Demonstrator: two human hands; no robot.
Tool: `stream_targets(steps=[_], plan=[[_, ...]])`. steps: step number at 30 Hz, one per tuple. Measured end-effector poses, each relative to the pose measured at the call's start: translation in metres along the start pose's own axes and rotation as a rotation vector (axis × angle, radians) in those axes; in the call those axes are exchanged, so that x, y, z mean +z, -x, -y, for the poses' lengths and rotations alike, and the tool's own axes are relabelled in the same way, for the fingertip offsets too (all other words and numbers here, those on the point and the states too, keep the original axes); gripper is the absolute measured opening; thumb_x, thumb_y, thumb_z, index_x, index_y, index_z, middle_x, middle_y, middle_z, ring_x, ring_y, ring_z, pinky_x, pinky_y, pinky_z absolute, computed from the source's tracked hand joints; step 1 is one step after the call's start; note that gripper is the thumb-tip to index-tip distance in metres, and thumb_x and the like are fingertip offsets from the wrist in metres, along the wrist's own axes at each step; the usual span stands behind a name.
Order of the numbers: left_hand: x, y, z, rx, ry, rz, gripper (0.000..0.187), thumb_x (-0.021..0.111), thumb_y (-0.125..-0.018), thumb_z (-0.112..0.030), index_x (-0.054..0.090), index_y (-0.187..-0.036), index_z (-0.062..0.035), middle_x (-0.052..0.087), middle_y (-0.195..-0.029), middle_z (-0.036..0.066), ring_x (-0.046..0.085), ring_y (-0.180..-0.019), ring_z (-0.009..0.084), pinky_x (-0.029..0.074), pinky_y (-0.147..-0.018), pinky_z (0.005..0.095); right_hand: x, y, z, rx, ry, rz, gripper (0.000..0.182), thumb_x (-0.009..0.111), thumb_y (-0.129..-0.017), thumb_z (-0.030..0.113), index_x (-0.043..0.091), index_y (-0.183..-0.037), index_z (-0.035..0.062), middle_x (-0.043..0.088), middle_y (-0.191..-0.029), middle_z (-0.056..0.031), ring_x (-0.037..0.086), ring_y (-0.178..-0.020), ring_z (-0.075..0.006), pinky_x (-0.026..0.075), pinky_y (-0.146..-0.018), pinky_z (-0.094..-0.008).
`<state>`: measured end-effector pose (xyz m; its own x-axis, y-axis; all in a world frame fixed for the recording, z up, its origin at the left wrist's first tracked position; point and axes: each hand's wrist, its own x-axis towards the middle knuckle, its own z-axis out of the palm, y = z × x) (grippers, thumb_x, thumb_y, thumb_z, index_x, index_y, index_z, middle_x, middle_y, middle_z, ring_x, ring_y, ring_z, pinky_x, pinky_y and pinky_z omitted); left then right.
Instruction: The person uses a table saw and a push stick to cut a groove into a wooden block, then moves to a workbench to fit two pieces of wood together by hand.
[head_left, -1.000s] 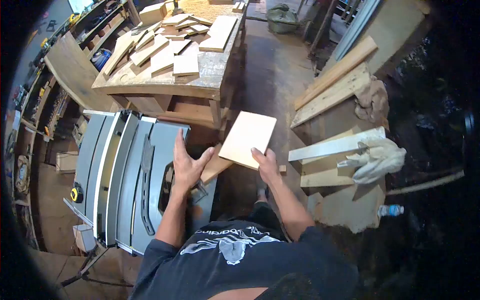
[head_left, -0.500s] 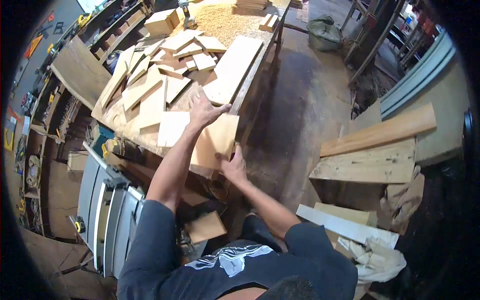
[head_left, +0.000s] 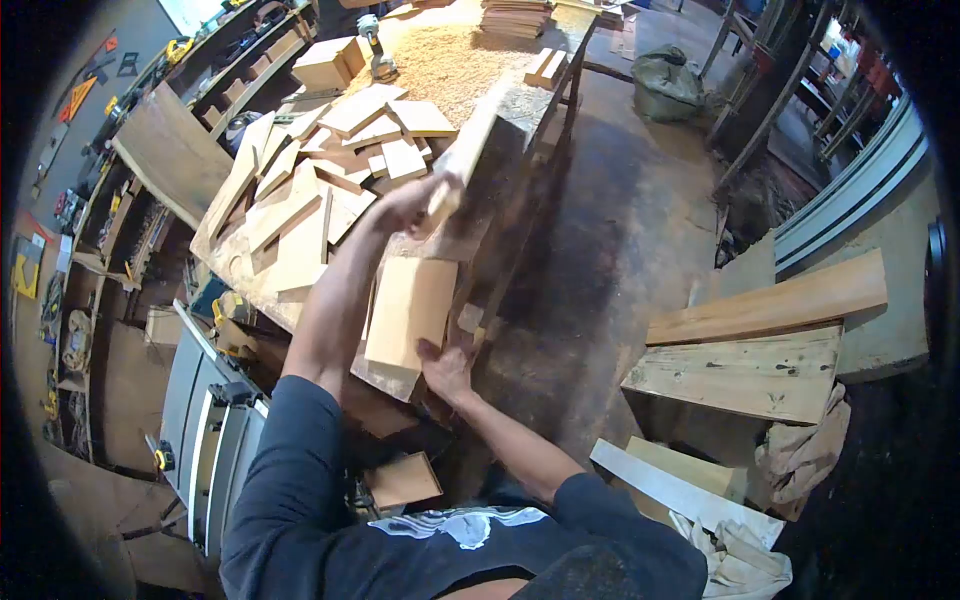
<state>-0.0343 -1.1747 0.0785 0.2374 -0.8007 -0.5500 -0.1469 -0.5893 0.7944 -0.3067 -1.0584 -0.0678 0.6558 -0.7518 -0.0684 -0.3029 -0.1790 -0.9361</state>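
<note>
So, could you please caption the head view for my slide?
Right hand steadies a wooden panel at the workbench edge; left hand grips a board.

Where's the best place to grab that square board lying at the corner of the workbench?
Probably the near bottom edge of the square board, from the bench's open front. It lies flat at the workbench corner, and the right hand is already at that edge. The left hand grips a long board beyond.
</note>
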Motion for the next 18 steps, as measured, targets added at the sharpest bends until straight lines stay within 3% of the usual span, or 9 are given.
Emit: stream_targets(steps=[2, 3, 7, 8, 9, 11, 13, 15, 18], plan=[[0.017, 0.035, -0.018, 0.011, 0.584, 0.137, 0.097, 0.047, -0.083, -0.073, 0.044, -0.145, 0.0016, 0.057, -0.131, 0.025, 0.060, -0.115, 0.0363, 0.047, -0.093, 0.0582, 0.009, -0.008, -0.002, -0.032, 0.053, -0.134, 0.085, 0.071, -0.088, 0.034, 0.027, -0.157, 0.0102, 0.054, -0.120, -0.0319, 0.053, -0.108, -0.0468, 0.044, -0.094, -0.0551], [0.042, 0.070, -0.032, 0.004, 0.614, -0.018, 0.100, 0.047, -0.083, -0.075, 0.040, -0.149, 0.0003, 0.051, -0.143, 0.024, 0.058, -0.119, 0.0369, 0.045, -0.096, 0.0619, 0.000, -0.012, 0.000, -0.062, 0.027, -0.058, 0.084, 0.071, -0.089, 0.036, 0.030, -0.155, 0.0053, 0.053, -0.120, -0.0318, 0.053, -0.107, -0.0468, 0.044, -0.092, -0.0555], [0.094, 0.140, 0.026, 0.451, 1.017, 0.289, 0.092, 0.044, -0.087, -0.074, 0.039, -0.152, -0.0098, 0.050, -0.147, 0.017, 0.049, -0.132, 0.0395, 0.038, -0.104, 0.0679, -0.019, -0.026, -0.037, -0.335, 0.162, -0.354, 0.081, 0.066, -0.095, 0.044, 0.034, -0.149, -0.0078, 0.058, -0.119, -0.0255, 0.059, -0.103, -0.0378, 0.048, -0.088, -0.0485], [0.111, 0.165, 0.042, 0.523, 1.059, 0.370, 0.089, 0.044, -0.088, -0.073, 0.039, -0.153, -0.0123, 0.048, -0.148, 0.016, 0.045, -0.137, 0.0373, 0.038, -0.107, 0.0662, -0.058, -0.004, 0.021, -0.163, -0.138, -0.249, 0.079, 0.063, -0.097, 0.044, 0.033, -0.150, -0.0078, 0.057, -0.123, -0.0226, 0.059, -0.105, -0.0339, 0.048, -0.091, -0.0440], [0.136, 0.195, 0.055, 0.473, 1.062, 0.086, 0.091, 0.047, -0.086, -0.074, 0.040, -0.152, -0.0118, 0.046, -0.150, 0.015, 0.047, -0.135, 0.0355, 0.040, -0.107, 0.0625, -0.094, 0.020, 0.077, 0.017, -0.429, -0.134, 0.077, 0.061, -0.099, 0.043, 0.033, -0.150, -0.0078, 0.057, -0.127, -0.0197, 0.060, -0.107, -0.0299, 0.048, -0.093, -0.0396], [0.176, 0.250, 0.084, 0.525, 1.002, 0.094, 0.091, 0.059, -0.081, -0.068, 0.043, -0.148, -0.0071, 0.047, -0.147, 0.017, 0.050, -0.132, 0.0324, 0.044, -0.107, 0.0542, -0.112, 0.049, 0.081, -0.055, -0.734, 0.086, 0.079, 0.059, -0.101, 0.043, 0.027, -0.154, -0.0072, 0.052, -0.137, -0.0150, 0.056, -0.117, -0.0250, 0.044, -0.100, -0.0344], [0.217, 0.310, 0.111, 0.537, 1.153, 0.136, 0.092, 0.063, -0.080, -0.065, 0.044, -0.146, -0.0034, 0.051, -0.142, 0.019, 0.052, -0.129, 0.0308, 0.045, -0.107, 0.0469, -0.119, 0.106, 0.114, -0.115, -0.707, 0.223, 0.089, 0.059, -0.099, 0.048, 0.019, -0.156, -0.0074, 0.050, -0.141, -0.0139, 0.052, -0.124, -0.0228, 0.041, -0.104, -0.0333], [0.272, 0.389, 0.118, 0.263, 0.913, -0.263, 0.097, 0.068, -0.076, -0.065, 0.045, -0.145, -0.0014, 0.055, -0.137, 0.016, 0.057, -0.122, 0.0291, 0.049, -0.101, 0.0413, -0.110, 0.169, 0.137, -0.214, -0.678, 0.479, 0.095, 0.062, -0.096, 0.051, 0.018, -0.156, -0.0082, 0.044, -0.146, -0.0194, 0.043, -0.134, -0.0249, 0.035, -0.112, -0.0364], [0.345, 0.459, 0.177, 0.472, 0.829, -0.356, 0.105, 0.076, -0.072, -0.057, 0.035, -0.153, -0.0034, 0.051, -0.140, 0.013, 0.051, -0.128, 0.0252, 0.045, -0.103, 0.0385, -0.080, 0.269, 0.116, -0.173, -0.635, 0.577, 0.109, 0.072, -0.086, 0.053, 0.015, -0.156, -0.0089, 0.032, -0.155, -0.0240, 0.032, -0.145, -0.0304, 0.025, -0.120, -0.0403]])
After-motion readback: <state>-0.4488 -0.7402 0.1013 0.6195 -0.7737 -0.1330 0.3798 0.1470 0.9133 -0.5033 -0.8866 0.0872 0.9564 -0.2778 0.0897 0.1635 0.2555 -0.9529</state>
